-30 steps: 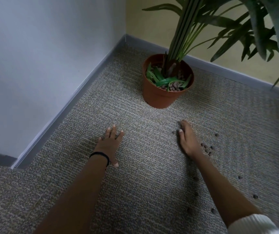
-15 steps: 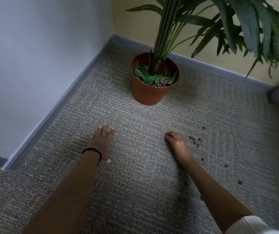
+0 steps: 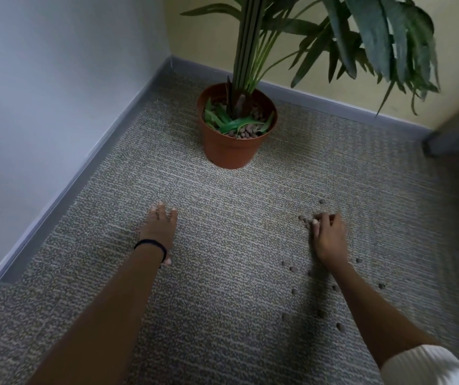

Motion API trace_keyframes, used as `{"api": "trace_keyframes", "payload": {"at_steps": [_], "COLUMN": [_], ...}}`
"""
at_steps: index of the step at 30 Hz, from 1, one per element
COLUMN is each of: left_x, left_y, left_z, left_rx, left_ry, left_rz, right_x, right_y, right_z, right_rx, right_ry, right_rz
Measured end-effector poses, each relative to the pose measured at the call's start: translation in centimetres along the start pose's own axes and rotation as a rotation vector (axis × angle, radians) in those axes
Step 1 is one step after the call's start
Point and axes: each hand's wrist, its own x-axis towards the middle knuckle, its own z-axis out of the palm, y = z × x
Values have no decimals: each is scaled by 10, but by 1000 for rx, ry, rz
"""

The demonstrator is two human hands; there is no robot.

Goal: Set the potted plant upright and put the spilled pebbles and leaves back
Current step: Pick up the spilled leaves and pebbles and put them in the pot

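Observation:
The terracotta pot [image 3: 232, 151] stands upright on the carpet near the corner. Its palm stems rise from it, and green leaves [image 3: 236, 124] and brown pebbles [image 3: 247, 131] lie inside it. Loose pebbles [image 3: 293, 269] are scattered over the carpet at the right. My right hand [image 3: 328, 237] is among them, its fingers curled down onto a small cluster of pebbles, with one pebble [image 3: 302, 217] showing just past the fingertips. My left hand [image 3: 159, 227], a black band on its wrist, rests flat on the carpet with straight fingers, well in front of the pot.
A white wall and grey skirting board [image 3: 106, 140] run along the left, a yellow wall behind the pot. A dark furniture leg [image 3: 456, 132] stands at the far right. Palm fronds [image 3: 375, 37] hang over the upper right.
My right hand has moved right onto the pebble cluster and its fingers have curled. My left hand has stayed flat on the carpet. The view has shifted slightly.

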Motion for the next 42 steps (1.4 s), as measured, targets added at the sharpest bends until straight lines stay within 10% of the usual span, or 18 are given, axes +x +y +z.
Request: {"api": "trace_keyframes", "payload": {"at_steps": [19,22,25,29,42], "left_x": [14,14,13,12,3], "left_y": [-5,-5,-5,-6,-4], "left_z": [5,5,5,5,2], "left_rx": [65,51,49,14,60], "left_ry": [-3,-4,8,0,5], "left_rz": [38,39,40,48,22], "right_x": [9,15,34,69,102], "right_y": [-19,-40,-86,-147,-250], "right_z": [23,12,-11,-55,-139], "right_rx": [-64,322,1277,2067,1988], "right_ry": [20,70,132,-181,-355], "right_rz": [-314,85,615,677,641]}}
